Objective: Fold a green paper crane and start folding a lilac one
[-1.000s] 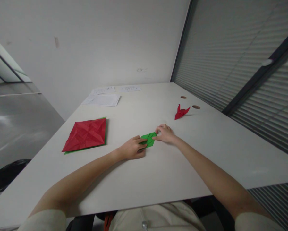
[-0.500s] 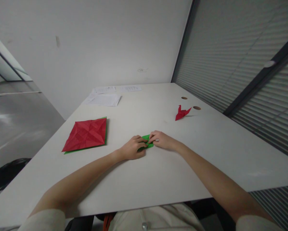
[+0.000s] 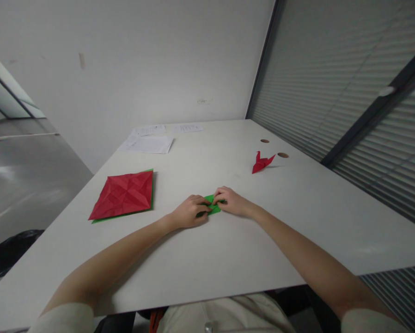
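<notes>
A small folded piece of green origami paper (image 3: 214, 209) lies flat on the white table (image 3: 207, 259) in front of me. My left hand (image 3: 190, 211) rests on its left part, fingers bent over the paper and hiding that side. From the right, my right hand (image 3: 232, 202) has its fingertips together on the paper's upper right part, covering that corner. Both hands are close, with a narrow strip of green showing between them. Exactly which fold lies under the fingertips is too small to make out.
Creased red paper (image 3: 124, 194) lies over green paper (image 3: 153, 199) at the left. A folded red paper crane (image 3: 262, 163) stands at the right, near two round holes in the tabletop. Printed sheets (image 3: 150, 144) lie at the back left. Blinds (image 3: 332, 83) border the right side.
The right fingers have shifted slightly up and left on the green paper. The left hand has barely moved. Everything else stays in place.
</notes>
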### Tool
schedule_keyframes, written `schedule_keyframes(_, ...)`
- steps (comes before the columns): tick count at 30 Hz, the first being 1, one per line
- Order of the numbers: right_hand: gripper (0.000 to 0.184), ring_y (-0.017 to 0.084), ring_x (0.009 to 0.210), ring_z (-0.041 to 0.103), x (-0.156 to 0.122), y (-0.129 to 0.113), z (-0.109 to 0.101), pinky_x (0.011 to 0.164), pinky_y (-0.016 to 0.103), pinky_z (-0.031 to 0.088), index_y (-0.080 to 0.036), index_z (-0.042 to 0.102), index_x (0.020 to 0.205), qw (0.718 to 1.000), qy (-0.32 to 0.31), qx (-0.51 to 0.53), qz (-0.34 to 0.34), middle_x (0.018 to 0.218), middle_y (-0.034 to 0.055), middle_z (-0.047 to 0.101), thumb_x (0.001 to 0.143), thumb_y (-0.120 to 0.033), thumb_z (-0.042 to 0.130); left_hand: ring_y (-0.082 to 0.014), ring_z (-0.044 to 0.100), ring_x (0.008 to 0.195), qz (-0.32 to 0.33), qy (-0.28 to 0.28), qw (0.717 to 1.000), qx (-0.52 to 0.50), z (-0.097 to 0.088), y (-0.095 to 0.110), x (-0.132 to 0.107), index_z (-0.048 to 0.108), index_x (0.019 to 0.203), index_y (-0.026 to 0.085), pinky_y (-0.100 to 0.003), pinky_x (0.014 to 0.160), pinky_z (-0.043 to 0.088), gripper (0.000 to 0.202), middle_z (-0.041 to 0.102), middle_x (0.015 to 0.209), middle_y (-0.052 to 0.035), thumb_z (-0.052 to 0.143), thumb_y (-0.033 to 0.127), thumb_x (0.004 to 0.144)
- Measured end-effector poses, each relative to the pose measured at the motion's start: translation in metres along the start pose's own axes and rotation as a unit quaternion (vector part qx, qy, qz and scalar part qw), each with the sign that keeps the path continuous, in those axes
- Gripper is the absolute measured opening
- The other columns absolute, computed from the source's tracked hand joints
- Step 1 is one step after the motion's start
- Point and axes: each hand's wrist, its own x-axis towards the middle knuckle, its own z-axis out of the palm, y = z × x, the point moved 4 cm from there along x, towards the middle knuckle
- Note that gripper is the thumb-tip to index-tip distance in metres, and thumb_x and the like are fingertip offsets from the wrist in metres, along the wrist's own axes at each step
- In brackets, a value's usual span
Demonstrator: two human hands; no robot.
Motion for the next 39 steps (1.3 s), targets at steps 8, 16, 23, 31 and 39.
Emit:
schedule_keyframes(8,0.035,0.026,0.106,0.054,-0.002,0.008,-0.004,0.094,0.042,0.037,-0.021,0.067,0.111,0.991,-0.002,-0.103,0.081,0.113,0.0100,0.063,0.081,-0.039,0.067,-0.0204,0.062,0.103,-0.029,0.015,0.999,0.025,0.003,-0.002,-0.002,0.070,0.097,0.020,-0.037,0.093,0.044,0.020,0.067,0.111,-0.0084,0.055,0.018,0.084)
schedule_keyframes(16,0.035,0.021,0.082,0.058,0.000,0.017,-0.003,0.074,0.031,0.043,-0.019,0.072,0.099,0.987,-0.008,-0.016,0.160,0.092,0.0072,0.062,0.069,-0.036,0.076,-0.0205,0.061,0.112,-0.026,0.004,1.000,-0.016,0.006,-0.007,-0.003,0.063,0.115,0.019,-0.036,0.096,0.045,0.035,0.067,0.118,-0.0085,0.051,0.012,0.083)
schedule_keyframes(23,0.028,0.015,0.066,0.054,-0.001,0.033,0.006,0.061,0.026,0.041,-0.011,0.071,0.091,0.966,-0.011,0.159,0.204,0.077,0.0056,0.066,0.076,-0.034,0.064,-0.0207,0.061,0.109,-0.009,-0.006,1.000,-0.019,0.008,-0.010,-0.005,0.067,0.110,0.022,-0.037,0.094,0.047,0.029,0.067,0.117,-0.0069,0.051,0.014,0.087)
schedule_keyframes(31,0.021,0.015,0.069,0.057,0.005,0.016,-0.006,0.063,0.027,0.044,-0.014,0.069,0.087,0.964,0.067,0.218,0.134,0.079,0.0043,0.066,0.076,-0.031,0.065,-0.0228,0.061,0.104,-0.185,0.117,0.975,-0.023,-0.003,-0.025,-0.011,0.032,0.144,0.023,-0.038,0.088,0.050,0.076,0.062,0.121,-0.0092,0.067,0.021,0.077)
schedule_keyframes(39,0.008,0.022,0.101,0.054,0.001,-0.016,-0.016,0.092,0.039,0.040,-0.021,0.069,0.084,0.996,0.079,0.011,-0.037,0.105,0.0077,0.062,0.081,-0.016,0.063,-0.0168,0.062,0.083,-0.128,0.116,0.982,0.083,0.000,-0.032,-0.011,0.070,0.101,0.023,-0.032,0.075,0.046,0.023,0.065,0.103,-0.0073,0.055,0.014,0.086)
